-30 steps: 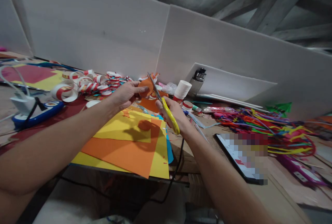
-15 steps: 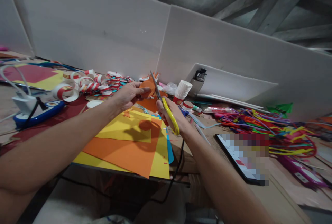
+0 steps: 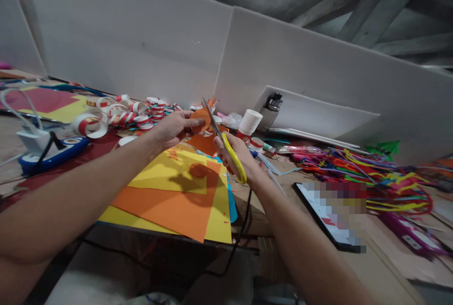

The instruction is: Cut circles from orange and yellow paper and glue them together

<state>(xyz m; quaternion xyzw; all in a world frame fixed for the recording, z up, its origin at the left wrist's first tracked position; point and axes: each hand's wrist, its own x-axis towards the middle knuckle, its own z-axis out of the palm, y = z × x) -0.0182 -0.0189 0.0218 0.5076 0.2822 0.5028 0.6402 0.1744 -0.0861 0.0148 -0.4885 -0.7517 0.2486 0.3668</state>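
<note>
My left hand (image 3: 173, 128) pinches a small piece of orange paper (image 3: 201, 119) above the table. My right hand (image 3: 240, 158) grips yellow-handled scissors (image 3: 231, 156), whose blades point up and away and meet the right edge of that paper. Under both hands lie stacked sheets of coloured paper (image 3: 177, 187), orange on yellow with a blue edge showing.
Red-and-white paper rings (image 3: 120, 114) lie heaped at the back left. A stack of paper cups (image 3: 249, 123) and a dark bottle (image 3: 269, 109) stand by the white wall. Coloured pipe cleaners (image 3: 371, 173) cover the right side, beside a phone (image 3: 329, 213). A blue device (image 3: 49, 154) sits far left.
The scissors and both hands have shifted only slightly around the orange piece; the blades keep working at its edge.
</note>
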